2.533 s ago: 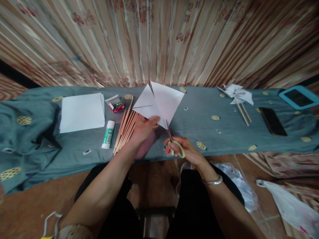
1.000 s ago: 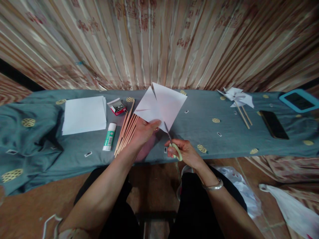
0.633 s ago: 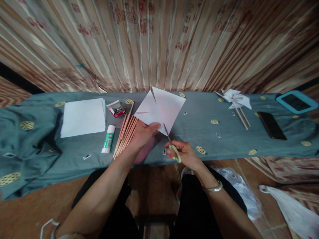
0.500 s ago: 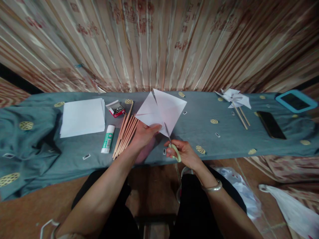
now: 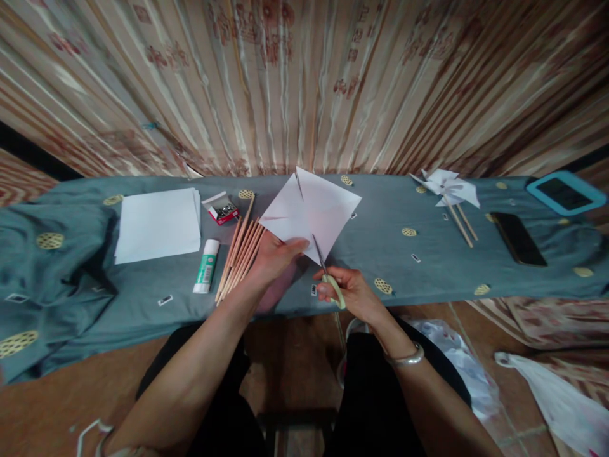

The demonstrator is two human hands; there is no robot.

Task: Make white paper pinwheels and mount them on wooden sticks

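A square sheet of white paper (image 5: 323, 203) is held up over the table, turned corner-on, with slits running in from its far and left corners. My left hand (image 5: 278, 255) pinches its near left edge, thumb on top. In my right hand (image 5: 349, 289) is a pair of scissors (image 5: 337, 291) with pale green handles, my fingers in the loops. Their blades reach over the paper's near corner. Just left of my left hand lie several thin wooden sticks (image 5: 240, 260), partly covered by that hand.
On the left are a paper stack (image 5: 159, 225), a glue stick (image 5: 206, 266) and an open red box (image 5: 222, 209) of small metal pieces. Two paper pinwheels (image 5: 450, 187) on sticks, a phone (image 5: 518, 238) and a blue-framed device (image 5: 566, 193) lie right. A patterned curtain (image 5: 304, 89) hangs behind.
The paper has shifted slightly to the right, and the gap of its far slit looks narrower. Both hands and the scissors have stayed almost in place.
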